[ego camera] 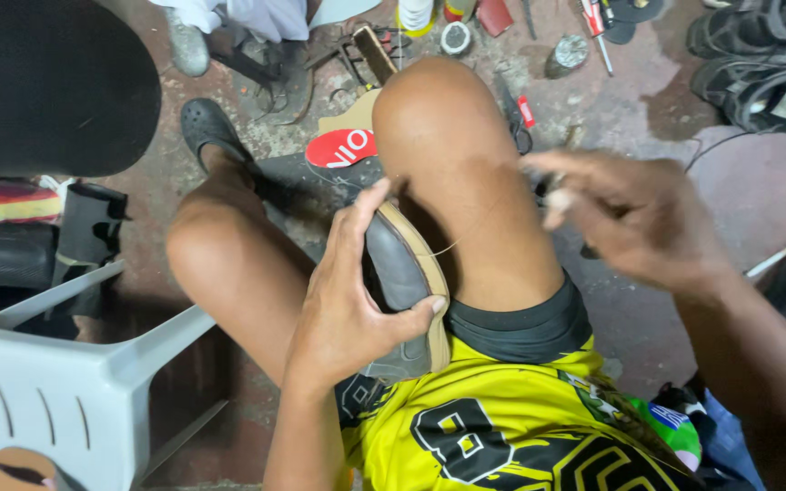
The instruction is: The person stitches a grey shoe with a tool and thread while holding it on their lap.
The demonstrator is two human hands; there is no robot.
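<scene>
Shoe clamped in my left hand against thigh; right hand pinches taut thread. Hard tug might snap it.

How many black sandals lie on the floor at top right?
2: one black sandal at the top edge, another sandal just below it. Others may lie outside the frame.

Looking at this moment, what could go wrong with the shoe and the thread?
The thin pale thread runs taut from the grey shoe with a tan sole across the bare thigh; it might snap or rub skin. The left hand alone braces the shoe, so it could slip. The right hand is blurred.
</scene>
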